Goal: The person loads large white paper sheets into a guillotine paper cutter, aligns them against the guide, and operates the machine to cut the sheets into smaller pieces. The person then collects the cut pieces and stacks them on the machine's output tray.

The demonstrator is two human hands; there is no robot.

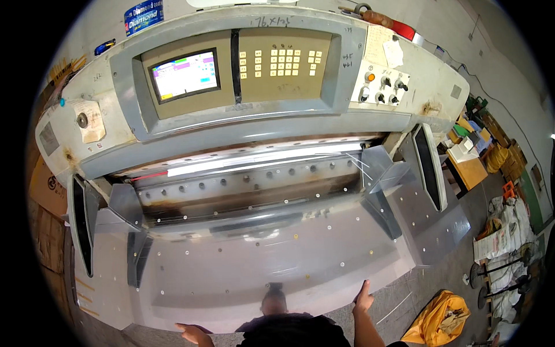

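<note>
A large paper cutting machine with a smooth metal table (231, 283) stands in front of me. My left hand (195, 335) is at the table's near edge, left of my body, one finger stretched along the metal. At the near edge on the right, my right hand (363, 298) has a finger pointing forward and the thumb apart. Neither hand shows anything held; the lower fingers are partly hidden. Beyond the table, a long white strip (260, 162) lies across the machine's opening, and thin white slivers (361, 166) hang at its right end.
Above the opening are a lit screen (185, 75), a keypad (283, 62) and a knob panel (380, 85). Upright black-faced side guards (429, 168) flank the table. A yellow sack (438, 318) sits on the floor at right, near white sacks (503, 231). A blue tin (144, 17) stands on top.
</note>
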